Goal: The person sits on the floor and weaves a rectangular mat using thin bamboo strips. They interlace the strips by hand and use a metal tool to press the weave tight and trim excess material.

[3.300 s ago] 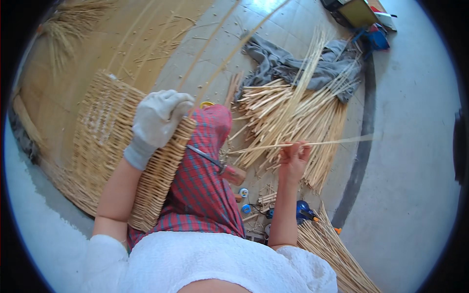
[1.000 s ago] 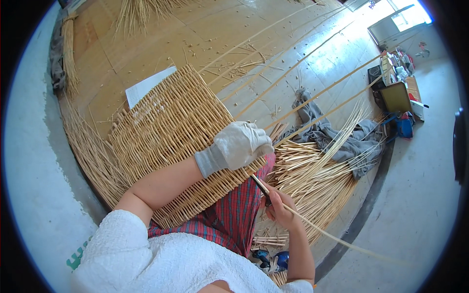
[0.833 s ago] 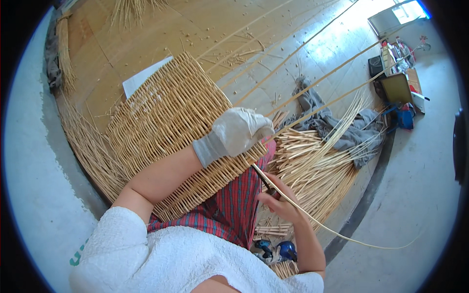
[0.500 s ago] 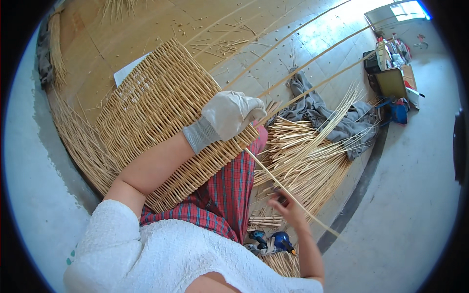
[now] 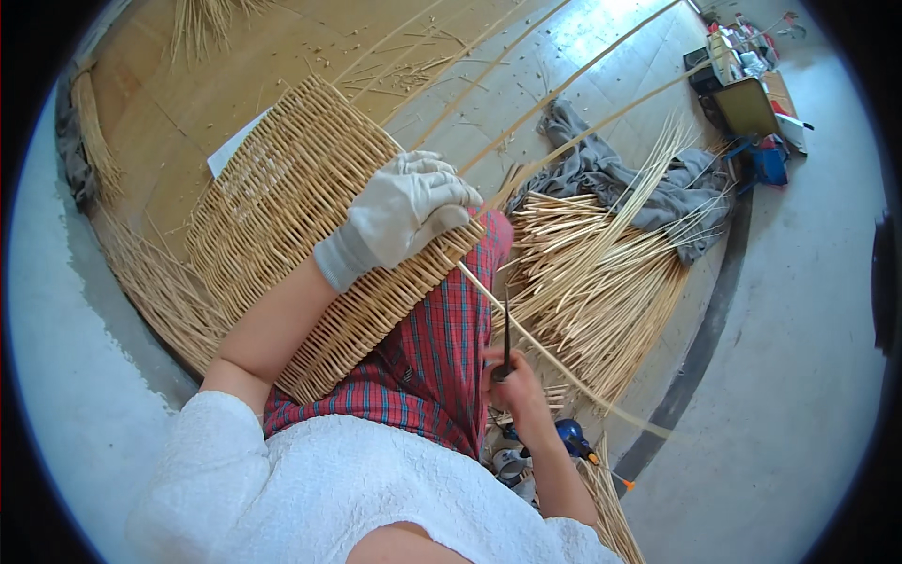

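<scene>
A woven wicker panel (image 5: 282,216) lies slanted across my lap, over red plaid cloth (image 5: 423,367). My left hand (image 5: 404,207), in a pale work glove, is closed over the panel's right edge near the corner, where long stakes run out toward the upper right. From under that edge a loose pale rod (image 5: 545,352) extends to the lower right. My bare right hand (image 5: 517,385) is closed around a slim, dark, pointed tool (image 5: 507,334), its tip upward, just left of the rod. Motion blurs its fingers slightly.
To the right lies a big bundle of cut rods (image 5: 601,282), with grey cloth (image 5: 583,155) behind it. A blue tool with an orange tip (image 5: 575,440) sits beside my right forearm. More thin rods (image 5: 164,287) lie along the left. Cluttered boxes (image 5: 752,103) stand at the far right.
My right hand has moved left and up toward the panel, and the dark tool now points upward. My left hand has shifted slightly left along with the view, its fingers flatter over the panel's edge.
</scene>
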